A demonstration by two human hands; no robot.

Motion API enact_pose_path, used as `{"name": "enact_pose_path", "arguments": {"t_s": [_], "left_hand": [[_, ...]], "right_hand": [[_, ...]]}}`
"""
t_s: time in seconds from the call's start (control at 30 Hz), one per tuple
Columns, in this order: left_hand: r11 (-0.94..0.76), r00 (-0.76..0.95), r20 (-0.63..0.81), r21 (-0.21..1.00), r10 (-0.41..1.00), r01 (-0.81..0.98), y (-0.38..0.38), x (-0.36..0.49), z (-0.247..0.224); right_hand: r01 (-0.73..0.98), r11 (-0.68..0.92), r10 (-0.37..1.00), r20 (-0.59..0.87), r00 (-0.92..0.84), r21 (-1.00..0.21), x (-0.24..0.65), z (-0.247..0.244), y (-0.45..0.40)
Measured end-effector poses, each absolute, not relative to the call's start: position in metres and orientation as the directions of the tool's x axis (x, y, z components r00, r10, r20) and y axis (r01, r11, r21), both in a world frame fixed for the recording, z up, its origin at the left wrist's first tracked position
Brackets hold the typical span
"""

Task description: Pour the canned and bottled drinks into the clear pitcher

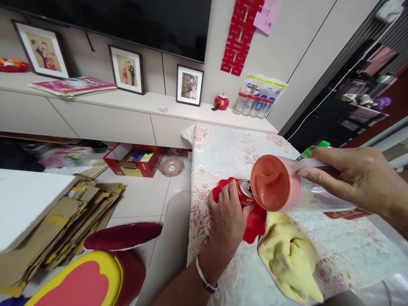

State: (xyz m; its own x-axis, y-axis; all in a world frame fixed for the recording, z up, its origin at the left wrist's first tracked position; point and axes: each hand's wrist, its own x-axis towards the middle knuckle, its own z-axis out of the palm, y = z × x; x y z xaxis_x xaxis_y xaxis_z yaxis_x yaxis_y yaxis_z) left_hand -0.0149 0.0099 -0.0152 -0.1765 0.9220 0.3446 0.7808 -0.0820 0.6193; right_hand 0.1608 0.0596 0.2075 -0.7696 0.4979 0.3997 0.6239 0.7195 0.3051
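On the near side of the table, a person's left hand (230, 210) is curled around a red drink can (245, 191), fingers over its far side, thumb on the near one. The right hand (360, 176) grips the handle (314, 162) of a clear pitcher (307, 195), tipped sideways so its coral lid (272, 182) comes up beside the can's top; whether they touch, I cannot tell. The can looks thin-walled and smooth, apt to dent or slip if wet, so a light hold around its side suits it. The pitcher seems stiff, fairly light plastic, best held by that handle; its fill is unclear. The can sits over a red wavy-edged dish (256, 223), whose rim leaves little elbow room. A soft yellow cloth (287, 255) lies bunched just beside the dish, and a green-capped bottle (323, 144) stands behind the pitcher, where it might get knocked. All rest on a flowered tablecloth (223, 148). Beyond, a long cabinet (105, 110) bears framed photos (126, 70) and red-lidded jars (251, 106).
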Motion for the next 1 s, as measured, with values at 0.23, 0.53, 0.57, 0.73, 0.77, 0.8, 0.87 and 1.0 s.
{"name": "enact_pose_path", "arguments": {"t_s": [0.23,0.53,0.57,0.73,0.77,0.8,0.87,1.0], "left_hand": [[-0.09,-0.173,0.358,0.61,0.917,0.787,0.01,-0.0146,-0.0149],[-0.08,-0.178,0.348,0.613,0.92,0.786,0.0099,-0.0147,-0.0145],[-0.081,-0.179,0.351,0.614,0.919,0.785,0.0099,-0.0148,-0.0146],[-0.083,-0.174,0.357,0.601,0.918,0.795,0.0095,-0.0148,-0.0144],[-0.083,-0.174,0.353,0.605,0.919,0.792,0.0094,-0.0147,-0.0142],[-0.083,-0.174,0.348,0.612,0.921,0.786,0.0093,-0.0147,-0.014],[-0.081,-0.175,0.337,0.624,0.925,0.777,0.0092,-0.0148,-0.0136],[-0.08,-0.17,0.329,0.627,0.929,0.775,0.009,-0.0152,-0.0127]], "right_hand": [[0.621,0.72,0.498,0.392,-0.773,0.31,0.1597,0.209,0.0588],[0.644,0.719,0.527,0.398,-0.751,0.263,0.1611,0.2072,0.061],[0.648,0.718,0.533,0.398,-0.747,0.253,0.1616,0.2071,0.061],[0.67,0.708,0.561,0.399,-0.726,0.224,0.1633,0.2065,0.0607],[0.669,0.709,0.559,0.401,-0.726,0.222,0.1632,0.2064,0.0607],[0.666,0.711,0.557,0.398,-0.729,0.223,0.163,0.2063,0.0607],[0.656,0.715,0.539,0.407,-0.737,0.242,0.1625,0.2063,0.0607],[0.644,0.713,0.519,0.41,-0.75,0.276,0.1613,0.2068,0.06]]}}
